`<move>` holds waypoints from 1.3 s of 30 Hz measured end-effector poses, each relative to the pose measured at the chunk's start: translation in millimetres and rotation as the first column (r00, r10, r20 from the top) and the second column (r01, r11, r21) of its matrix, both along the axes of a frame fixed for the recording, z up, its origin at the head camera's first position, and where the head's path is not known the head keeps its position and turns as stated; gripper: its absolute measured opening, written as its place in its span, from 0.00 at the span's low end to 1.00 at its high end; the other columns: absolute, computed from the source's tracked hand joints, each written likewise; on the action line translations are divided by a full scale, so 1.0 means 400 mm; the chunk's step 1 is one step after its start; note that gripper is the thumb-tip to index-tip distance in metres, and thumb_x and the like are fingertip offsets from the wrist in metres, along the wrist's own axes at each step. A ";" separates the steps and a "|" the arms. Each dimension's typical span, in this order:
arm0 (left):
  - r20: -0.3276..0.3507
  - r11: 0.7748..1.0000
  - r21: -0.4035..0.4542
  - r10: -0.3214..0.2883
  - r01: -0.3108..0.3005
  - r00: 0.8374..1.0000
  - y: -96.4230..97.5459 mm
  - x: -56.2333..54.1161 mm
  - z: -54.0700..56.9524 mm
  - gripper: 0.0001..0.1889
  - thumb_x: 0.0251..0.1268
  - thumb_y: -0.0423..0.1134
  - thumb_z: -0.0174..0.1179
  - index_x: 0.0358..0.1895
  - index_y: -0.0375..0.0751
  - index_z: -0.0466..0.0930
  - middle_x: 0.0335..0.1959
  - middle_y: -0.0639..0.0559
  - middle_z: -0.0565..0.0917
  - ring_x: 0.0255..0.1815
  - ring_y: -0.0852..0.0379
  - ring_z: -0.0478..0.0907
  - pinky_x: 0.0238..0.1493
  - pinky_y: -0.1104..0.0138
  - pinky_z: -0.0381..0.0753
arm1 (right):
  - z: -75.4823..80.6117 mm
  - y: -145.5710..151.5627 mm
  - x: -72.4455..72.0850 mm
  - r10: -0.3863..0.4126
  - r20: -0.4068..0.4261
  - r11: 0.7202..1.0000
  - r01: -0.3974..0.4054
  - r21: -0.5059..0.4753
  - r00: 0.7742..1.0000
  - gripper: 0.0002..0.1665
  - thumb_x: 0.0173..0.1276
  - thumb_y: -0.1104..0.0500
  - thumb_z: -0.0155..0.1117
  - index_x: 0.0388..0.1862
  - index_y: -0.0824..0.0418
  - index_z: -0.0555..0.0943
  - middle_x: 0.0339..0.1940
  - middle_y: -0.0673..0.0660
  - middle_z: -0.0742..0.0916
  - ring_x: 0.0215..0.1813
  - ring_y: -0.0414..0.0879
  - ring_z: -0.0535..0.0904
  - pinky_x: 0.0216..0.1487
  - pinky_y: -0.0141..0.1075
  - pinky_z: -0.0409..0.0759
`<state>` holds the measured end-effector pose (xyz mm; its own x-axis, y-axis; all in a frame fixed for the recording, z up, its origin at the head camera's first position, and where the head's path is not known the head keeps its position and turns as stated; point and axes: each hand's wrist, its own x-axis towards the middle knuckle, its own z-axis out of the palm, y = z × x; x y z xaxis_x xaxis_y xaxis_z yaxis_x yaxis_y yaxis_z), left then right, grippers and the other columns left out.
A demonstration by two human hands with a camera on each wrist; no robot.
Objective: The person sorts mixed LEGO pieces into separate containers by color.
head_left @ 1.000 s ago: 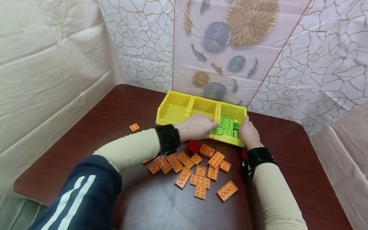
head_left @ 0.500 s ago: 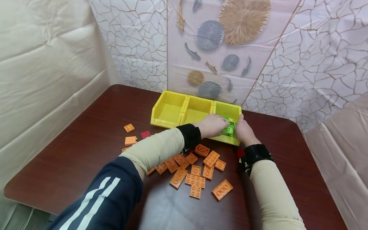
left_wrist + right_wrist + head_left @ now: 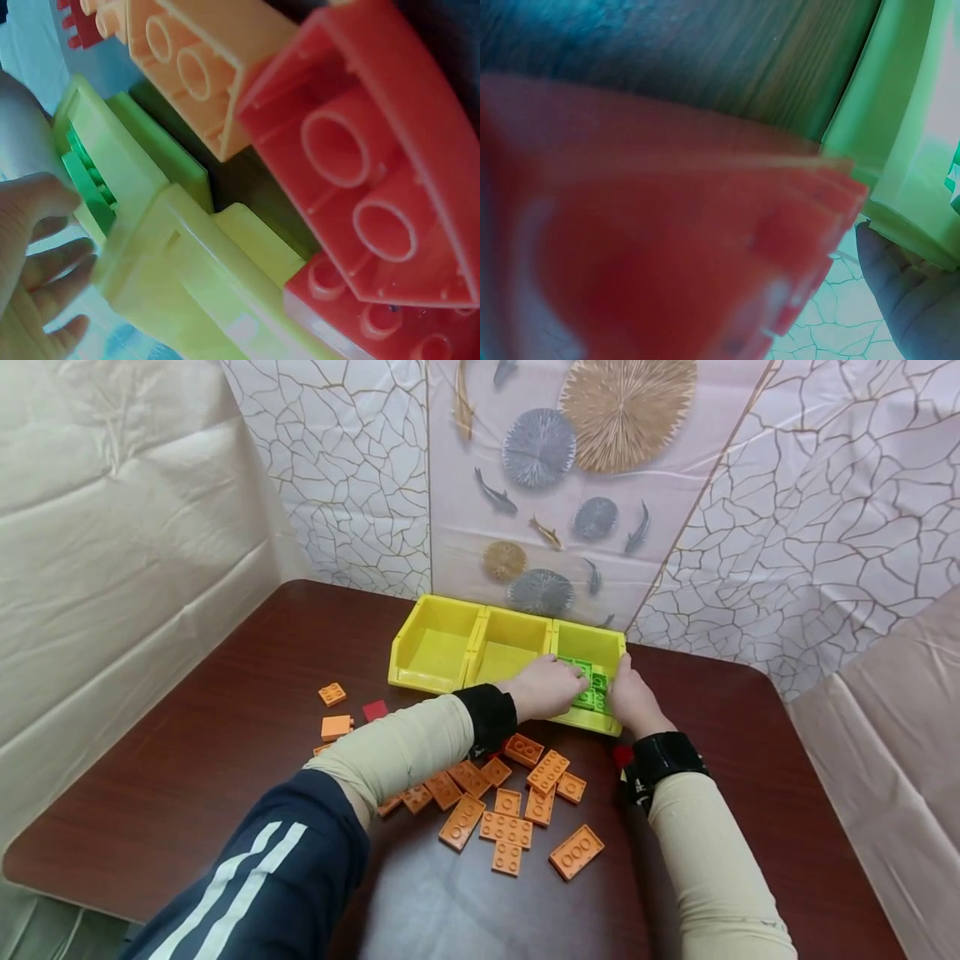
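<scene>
My left hand (image 3: 551, 687) reaches over the right compartment of the yellow bin (image 3: 588, 720). Inside lie several green toy bricks (image 3: 594, 697). In the left wrist view the fingers of this hand (image 3: 45, 247) are spread and loosely bent, one fingertip right at the edge of a green brick (image 3: 88, 193). My right hand (image 3: 637, 700) holds the bin's right side wall, thumb up along the rim. In the right wrist view its fingers (image 3: 911, 289) lie against the bin's edge (image 3: 900, 225), partly hidden below it.
Several orange bricks (image 3: 506, 829) are scattered in front of the bin. Red bricks (image 3: 360, 142) loom beside the left wrist, and a blurred red brick (image 3: 675, 240) beside the right. A red piece (image 3: 375, 710) and orange bricks (image 3: 336, 727) lie left on the brown table (image 3: 187, 760).
My left hand has moved right into the right compartment with the green brick it held, then stayed there. My right hand remains at the bin's side. The view has shifted slightly.
</scene>
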<state>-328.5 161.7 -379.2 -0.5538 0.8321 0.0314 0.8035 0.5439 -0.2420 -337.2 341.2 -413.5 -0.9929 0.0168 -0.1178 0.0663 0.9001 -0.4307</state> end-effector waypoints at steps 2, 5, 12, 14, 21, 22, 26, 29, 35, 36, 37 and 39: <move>-0.038 0.996 0.019 -0.091 0.091 0.995 0.007 0.019 0.000 0.14 0.68 0.39 0.48 0.53 0.48 0.76 0.47 0.54 0.78 0.50 0.57 0.75 0.51 0.63 0.71 | 0.003 -0.002 0.004 0.010 -0.009 1.000 -0.010 -0.006 1.000 0.37 0.73 0.65 0.31 0.70 0.71 0.26 0.58 0.76 0.67 0.51 0.61 0.70 0.51 0.51 0.68; -0.049 0.967 0.010 -0.253 0.253 0.966 0.027 0.054 -0.012 0.13 0.67 0.40 0.50 0.51 0.47 0.77 0.45 0.54 0.78 0.44 0.57 0.76 0.47 0.66 0.73 | 0.009 -0.005 0.013 0.031 -0.033 1.000 -0.031 0.000 0.999 0.37 0.71 0.67 0.31 0.70 0.72 0.27 0.55 0.76 0.68 0.47 0.61 0.71 0.48 0.49 0.69; 0.007 0.922 -0.211 -0.331 0.325 0.944 0.088 0.114 -0.065 0.22 0.70 0.44 0.48 0.65 0.51 0.68 0.58 0.53 0.72 0.53 0.57 0.71 0.53 0.68 0.69 | 0.007 -0.007 0.018 0.033 -0.010 0.998 -0.033 -0.050 0.999 0.36 0.74 0.64 0.28 0.70 0.67 0.23 0.53 0.73 0.68 0.43 0.59 0.70 0.46 0.48 0.69; -0.001 0.918 -0.250 -0.320 0.309 0.948 0.100 0.119 -0.078 0.23 0.71 0.45 0.46 0.68 0.52 0.65 0.62 0.54 0.70 0.57 0.57 0.68 0.57 0.68 0.66 | 0.006 -0.008 0.017 0.028 0.002 0.997 -0.028 -0.065 1.000 0.36 0.75 0.64 0.28 0.70 0.66 0.23 0.52 0.72 0.68 0.43 0.59 0.71 0.46 0.48 0.70; 0.054 0.937 -0.217 -0.268 0.273 0.962 0.106 0.126 -0.089 0.21 0.71 0.45 0.47 0.65 0.53 0.68 0.59 0.53 0.71 0.54 0.57 0.69 0.54 0.68 0.69 | 0.009 -0.008 0.020 0.019 0.005 0.997 -0.018 -0.071 1.000 0.36 0.75 0.63 0.28 0.70 0.65 0.22 0.47 0.69 0.69 0.41 0.58 0.71 0.45 0.47 0.71; 0.060 0.942 -0.199 -0.264 0.270 0.963 0.100 0.127 -0.088 0.20 0.70 0.45 0.48 0.64 0.53 0.69 0.58 0.53 0.71 0.53 0.57 0.70 0.53 0.68 0.69 | 0.009 -0.006 0.019 0.017 0.001 0.998 -0.017 -0.061 1.000 0.36 0.75 0.63 0.28 0.70 0.66 0.22 0.48 0.70 0.69 0.41 0.58 0.71 0.45 0.47 0.71; 0.073 0.957 -0.129 -0.252 0.260 0.965 0.061 0.123 -0.091 0.16 0.69 0.44 0.51 0.58 0.53 0.73 0.53 0.52 0.72 0.51 0.58 0.70 0.51 0.67 0.70 | 0.008 -0.001 0.011 0.009 -0.009 1.000 -0.009 -0.013 1.000 0.36 0.75 0.63 0.29 0.70 0.68 0.24 0.50 0.72 0.69 0.43 0.59 0.71 0.46 0.49 0.70; 0.071 0.967 -0.098 -0.231 0.237 0.970 0.029 0.121 -0.097 0.14 0.69 0.43 0.51 0.55 0.53 0.74 0.50 0.52 0.72 0.47 0.58 0.70 0.49 0.66 0.71 | 0.014 -0.004 0.007 0.001 -0.008 1.000 -0.001 0.018 1.000 0.35 0.76 0.63 0.30 0.71 0.69 0.26 0.50 0.72 0.70 0.42 0.59 0.71 0.45 0.49 0.70; 0.018 0.974 -0.107 -0.201 0.202 0.979 -0.006 0.129 -0.098 0.12 0.70 0.39 0.50 0.53 0.52 0.76 0.48 0.52 0.72 0.46 0.57 0.72 0.46 0.66 0.73 | 0.017 -0.009 0.008 0.001 -0.007 0.999 0.000 0.038 1.000 0.35 0.75 0.63 0.30 0.70 0.71 0.27 0.49 0.72 0.70 0.42 0.59 0.71 0.46 0.50 0.69; 0.017 0.973 -0.112 -0.203 0.204 0.979 -0.009 0.130 -0.098 0.12 0.70 0.39 0.50 0.53 0.52 0.76 0.48 0.52 0.72 0.45 0.57 0.72 0.45 0.66 0.73 | 0.016 -0.010 0.009 0.004 -0.004 0.999 -0.004 0.037 1.000 0.35 0.75 0.63 0.30 0.70 0.71 0.26 0.49 0.73 0.70 0.43 0.59 0.71 0.46 0.50 0.69; 0.020 0.971 -0.116 -0.207 0.208 0.978 -0.012 0.131 -0.098 0.12 0.70 0.39 0.50 0.52 0.52 0.76 0.47 0.53 0.73 0.44 0.57 0.73 0.44 0.67 0.74 | 0.016 -0.011 0.010 0.005 0.000 1.000 -0.005 0.031 1.000 0.36 0.75 0.63 0.30 0.70 0.71 0.26 0.51 0.73 0.70 0.44 0.59 0.70 0.47 0.50 0.69; 0.035 0.968 -0.113 -0.220 0.223 0.975 -0.020 0.134 -0.096 0.11 0.70 0.40 0.49 0.52 0.51 0.76 0.46 0.54 0.75 0.41 0.58 0.75 0.41 0.67 0.75 | 0.016 -0.012 0.014 0.005 0.012 1.000 -0.005 0.022 1.000 0.36 0.75 0.63 0.30 0.70 0.71 0.26 0.55 0.75 0.68 0.48 0.60 0.69 0.49 0.51 0.67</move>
<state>-274.9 153.7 -417.6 -0.3544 0.9314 -0.0826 0.9067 0.3207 -0.2739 -331.6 336.4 -407.2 -0.9915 0.0143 -0.1290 0.0665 0.9096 -0.4102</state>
